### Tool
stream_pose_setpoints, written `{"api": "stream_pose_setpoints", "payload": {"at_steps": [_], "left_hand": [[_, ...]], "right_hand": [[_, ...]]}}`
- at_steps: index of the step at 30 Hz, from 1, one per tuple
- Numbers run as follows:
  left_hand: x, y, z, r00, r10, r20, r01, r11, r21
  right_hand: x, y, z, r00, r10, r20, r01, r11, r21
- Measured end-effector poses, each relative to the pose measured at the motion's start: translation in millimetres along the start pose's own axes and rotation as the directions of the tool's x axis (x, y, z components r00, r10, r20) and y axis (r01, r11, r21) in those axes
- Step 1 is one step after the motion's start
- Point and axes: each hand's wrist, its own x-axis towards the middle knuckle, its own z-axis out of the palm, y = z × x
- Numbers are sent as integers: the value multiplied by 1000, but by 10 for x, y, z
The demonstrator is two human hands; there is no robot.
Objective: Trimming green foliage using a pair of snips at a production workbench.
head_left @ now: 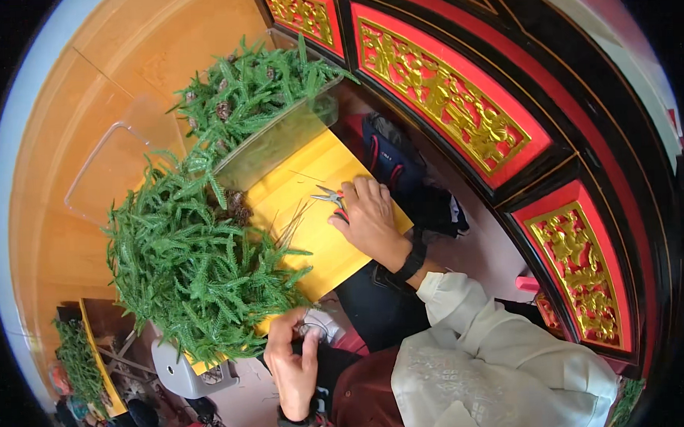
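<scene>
My right hand (371,218) rests over the yellow tabletop (328,251), its fingers wrapped round the red handles of small pliers (331,196). The metal jaws stand apart and point left. Several thin brown wires (290,229) lie on the tabletop beside the pliers. Below the table's near edge, my left hand (291,366) is closed in a pinch. A thin dark wire (316,325) curves at its fingertips. Left of both hands spreads a big heap of green artificial fir sprigs (200,256), with a brown pine cone (238,207) at its edge.
A clear plastic box (279,144) holds more green sprigs and pine cones at the far side. Its clear lid (103,173) leans left. A grey stool (178,370) stands lower left. Dark bags (400,162) lie beneath a red-and-gold carved panel (443,97) on the right.
</scene>
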Motion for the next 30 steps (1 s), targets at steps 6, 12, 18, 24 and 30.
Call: {"api": "stream_pose_setpoints", "payload": {"at_steps": [6, 12, 18, 24, 30], "left_hand": [[1123, 187, 308, 933, 333, 136, -357, 816, 455], [1998, -328, 462, 951, 303, 63, -220, 520, 825], [2402, -476, 612, 924, 351, 149, -257, 284, 924], [2530, -364, 722, 947, 228, 226, -249, 80, 965], [2509, -304, 820, 957, 129, 259, -259, -18, 966]], "right_hand": [[80, 129, -161, 978, -96, -183, 114, 989, 91], [-4, 81, -150, 987, -68, -148, 116, 933, 342], [36, 55, -124, 989, -104, -106, 141, 888, 439], [-9, 80, -105, 995, -93, -34, 98, 890, 445], [-9, 124, -197, 995, -95, 9, 82, 900, 428]]}}
